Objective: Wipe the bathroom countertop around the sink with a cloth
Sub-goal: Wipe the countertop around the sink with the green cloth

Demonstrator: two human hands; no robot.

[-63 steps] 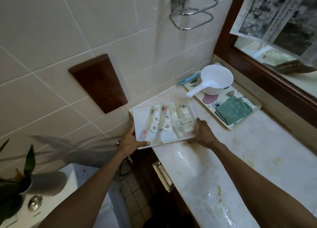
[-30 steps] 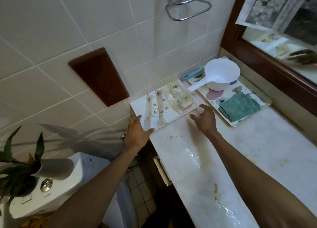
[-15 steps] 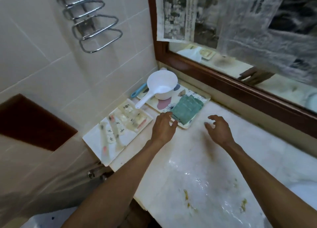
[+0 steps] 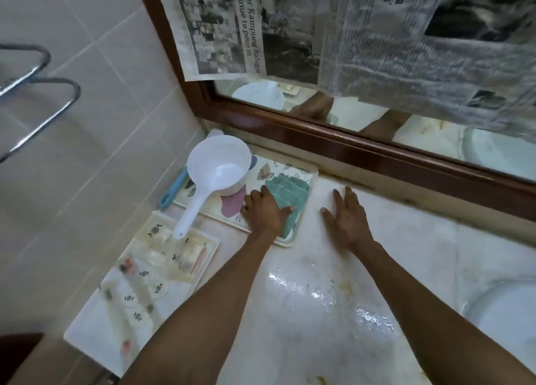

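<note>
The cloth [image 4: 285,194], a folded teal square, lies on the right end of the patterned tray [image 4: 304,172] pushed into the far left corner under the mirror [image 4: 362,115], which looks like a way to keep it dry and off the counter [image 4: 290,312] until wanted. A white dipper [image 4: 219,168] sits on the same tray, its handle reaching near-left over a second tray of toiletries [image 4: 87,335] along the wall. The left hand [image 4: 265,210] rests on the near-left part of the cloth, fingers spread and flat, thumb lying across the fabric; it presses on the cloth and has not closed round it, so I judge the pick-up is only starting. The right hand [image 4: 346,215] lies open, palm down, on bare counter just right of the tray, holding nothing, likely as a brace. Nearer me the marble shows wet patches and yellowish specks, and the sink [image 4: 504,312] curves in at the near right, so the wiping itself looks not yet begun.
</note>
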